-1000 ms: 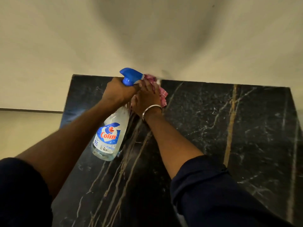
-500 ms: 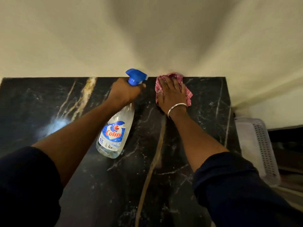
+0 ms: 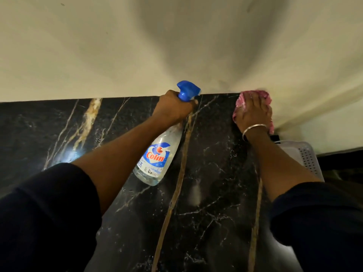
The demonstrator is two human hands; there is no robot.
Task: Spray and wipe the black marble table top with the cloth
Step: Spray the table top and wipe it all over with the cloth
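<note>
Fingers (image 3: 255,101) of the right hand (image 3: 255,117) press flat on the cloth (image 3: 240,107) at the far right corner of the table (image 3: 216,203), left hand (image 3: 172,109) gripping the spray bottle (image 3: 157,156); cloth apparently overhangs the edge and could slide off.

A plain cream wall (image 3: 98,46) fills the upper half of the frame, grey shadow spreading over its centre. At the right edge, mid-height, a white perforated plastic basket (image 3: 308,156) shows, with a dark ledge (image 3: 341,160) beside it.
</note>
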